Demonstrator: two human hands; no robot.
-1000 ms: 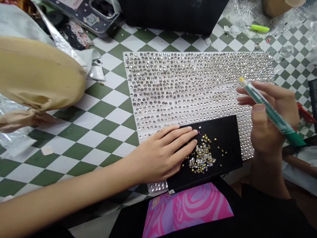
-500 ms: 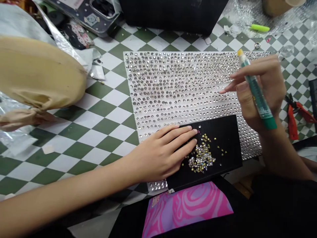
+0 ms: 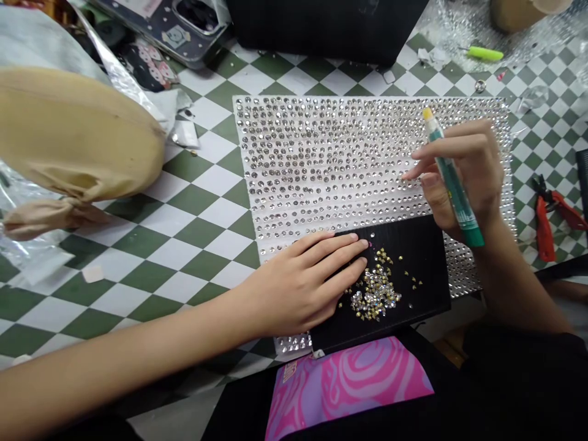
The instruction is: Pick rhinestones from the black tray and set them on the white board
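Your left hand (image 3: 294, 285) lay flat and open, holding nothing, its fingertips on a black board (image 3: 413, 263) just beside a pile of loose rhinestones (image 3: 374, 295), while your right hand (image 3: 459, 177) gripped a yellow-tipped green applicator pen (image 3: 452, 187) above a white sheet of clear rhinestones (image 3: 321, 165).

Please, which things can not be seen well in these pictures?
Head view:
- Rhinestone sheet: lower part hidden by black board and left hand.
- Green pen: print too small to read; right hand covers part of it.
- Phone case: cut off by top edge.
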